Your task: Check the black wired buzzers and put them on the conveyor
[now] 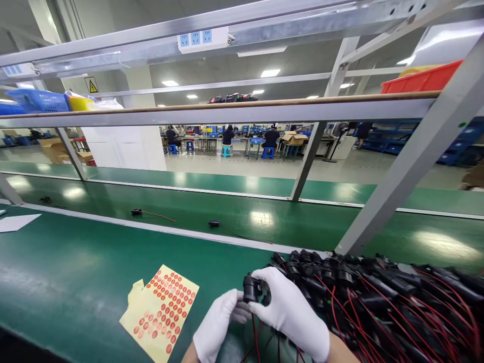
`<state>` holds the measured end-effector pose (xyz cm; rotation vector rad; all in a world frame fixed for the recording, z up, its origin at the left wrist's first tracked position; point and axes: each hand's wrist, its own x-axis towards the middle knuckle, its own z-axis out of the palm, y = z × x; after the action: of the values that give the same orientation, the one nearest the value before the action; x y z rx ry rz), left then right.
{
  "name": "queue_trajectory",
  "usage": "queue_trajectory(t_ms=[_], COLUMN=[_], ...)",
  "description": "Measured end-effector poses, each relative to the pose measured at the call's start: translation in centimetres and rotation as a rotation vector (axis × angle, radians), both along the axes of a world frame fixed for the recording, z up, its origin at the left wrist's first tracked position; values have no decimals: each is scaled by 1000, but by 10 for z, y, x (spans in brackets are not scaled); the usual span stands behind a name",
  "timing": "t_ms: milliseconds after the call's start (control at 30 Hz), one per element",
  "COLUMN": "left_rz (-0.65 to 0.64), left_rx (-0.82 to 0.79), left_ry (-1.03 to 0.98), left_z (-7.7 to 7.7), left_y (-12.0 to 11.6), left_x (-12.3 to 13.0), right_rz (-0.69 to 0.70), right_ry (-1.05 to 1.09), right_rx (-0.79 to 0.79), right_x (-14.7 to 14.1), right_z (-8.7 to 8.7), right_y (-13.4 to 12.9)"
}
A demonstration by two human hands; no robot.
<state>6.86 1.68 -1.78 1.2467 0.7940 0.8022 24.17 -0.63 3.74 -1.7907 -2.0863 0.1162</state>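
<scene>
My right hand [282, 307], in a white glove, grips a black cylindrical part [251, 288] between thumb and fingers. Red and black wires [255, 335] hang below that part. Close by on its left is my left hand [221, 322], also white-gloved, its fingers loosely curved and apart from the thumb. Whether its fingertips touch the part or its wires I cannot tell. Left of my hands lies a yellowish sheet of round red stickers [168, 300], with some of the stickers gone from it. A big pile of similar black parts with wires [363, 297] covers the right side of the bench.
Beyond the green bench [86, 267] runs a green conveyor belt [181, 201] carrying several black parts, one being a black wired part [136, 212]. A slanted metal post [412, 146] and a shelf [242, 113] stand ahead. White paper [17, 223] lies far left. People sit in the background.
</scene>
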Motion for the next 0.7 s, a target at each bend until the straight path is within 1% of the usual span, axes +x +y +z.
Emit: queue_trajectory(t_ms=[67, 167, 200, 233, 300, 367, 433, 500, 600, 700], left_rz=[-58, -111, -126, -139, -135, -122, -108, -81, -49, 16], left_rx=[-40, -24, -5, 16, 58, 111, 165, 212, 229, 266], left_ry=[-117, -274, -303, -308, -258, -152, -67, 2, 123, 250], left_z=[14, 35, 41, 45, 49, 49, 48, 48, 53, 55], left_y=[-11, -21, -23, -24, -24, -22, -22, -22, -27, -34], left_x=[2, 0, -2, -5, -9, -11, -10, -8, -8, -9], right_rz=[76, 247, 297, 333, 367, 375, 376, 388, 376, 336], right_ry=[50, 156, 210, 271, 396, 470, 481, 438, 283, 208], right_rx=[136, 417, 479, 498, 476, 421, 375, 373, 401, 352], right_x=[-2, -2, -1, 2, 7, 10, 10, 6, -1, -2], right_z=[3, 7, 10, 14, 26, 39, 49, 55, 53, 38], right_y=[-9, -21, -24, -27, -31, -33, -36, -38, -40, -41])
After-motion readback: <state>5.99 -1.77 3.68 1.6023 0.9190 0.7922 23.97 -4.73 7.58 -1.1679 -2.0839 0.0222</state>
